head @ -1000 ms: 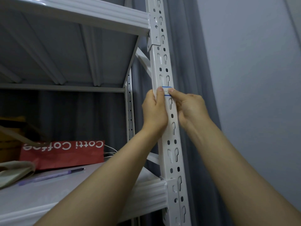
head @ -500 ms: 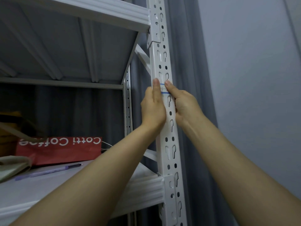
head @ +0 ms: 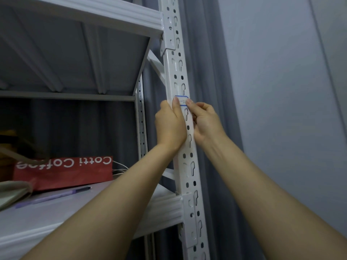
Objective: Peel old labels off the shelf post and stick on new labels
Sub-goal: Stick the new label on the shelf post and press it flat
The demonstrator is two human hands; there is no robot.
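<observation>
A small white label with a blue border (head: 181, 100) lies flat on the front face of the white perforated shelf post (head: 176, 68), at mid height between two shelves. My left hand (head: 170, 124) grips the post from its left side, and its thumb points up and presses the label's left end. My right hand (head: 204, 122) comes from the right with its fingers curled. Its thumb tip sits on the label's right end, pinching it at the post's edge. The fingers behind the post are hidden.
The upper shelf (head: 93, 14) juts out above the hands. On the lower shelf (head: 56, 218) lie a purple pen (head: 54, 197), a red Cotti Coffee paper bag (head: 63, 171) and a beige cloth (head: 13, 192). Grey curtain and wall stand to the right.
My left thumb, which reached above the label half a second ago, now ends at its left edge. Both hands stay on the post at the label; the view shifted slightly.
</observation>
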